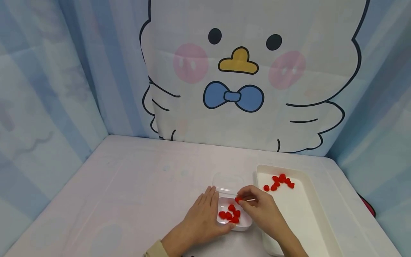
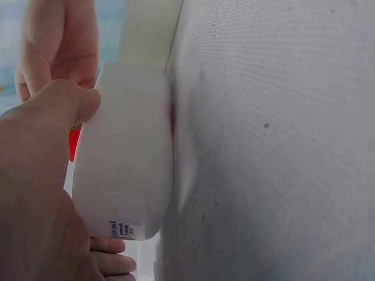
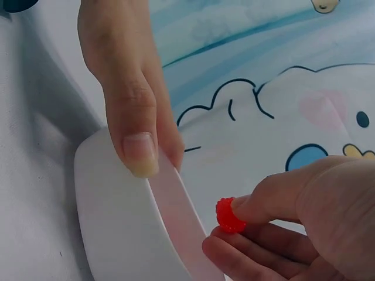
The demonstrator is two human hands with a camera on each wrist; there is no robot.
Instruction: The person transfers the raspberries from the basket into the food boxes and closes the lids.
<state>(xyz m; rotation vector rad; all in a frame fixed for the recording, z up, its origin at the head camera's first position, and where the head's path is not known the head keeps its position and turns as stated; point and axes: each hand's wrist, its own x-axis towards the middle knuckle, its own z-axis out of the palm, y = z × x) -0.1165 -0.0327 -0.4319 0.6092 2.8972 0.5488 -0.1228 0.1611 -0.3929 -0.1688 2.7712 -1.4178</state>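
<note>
A small white box (image 1: pixel 245 225) with a raised clear lid (image 1: pixel 228 182) stands on the table. My left hand (image 1: pixel 203 217) holds it from the left, thumb over the near rim and fingers along the side. Several red berries (image 1: pixel 228 215) lie inside. Between thumb and fingertips, my right hand (image 1: pixel 260 210) pinches a bumpy red raspberry (image 3: pixel 230 215) by the box's right rim. In the left wrist view the box's outer wall (image 2: pixel 126 146) shows small dark print near one end.
To the right lies a long, shallow white tray (image 1: pixel 298 217), partly behind my right forearm. Several more red raspberries (image 1: pixel 282 178) are grouped at its far end. A pale tablecloth (image 1: pixel 128 192) covers the table, and a curtain with a cartoon figure (image 1: pixel 234 121) hangs behind.
</note>
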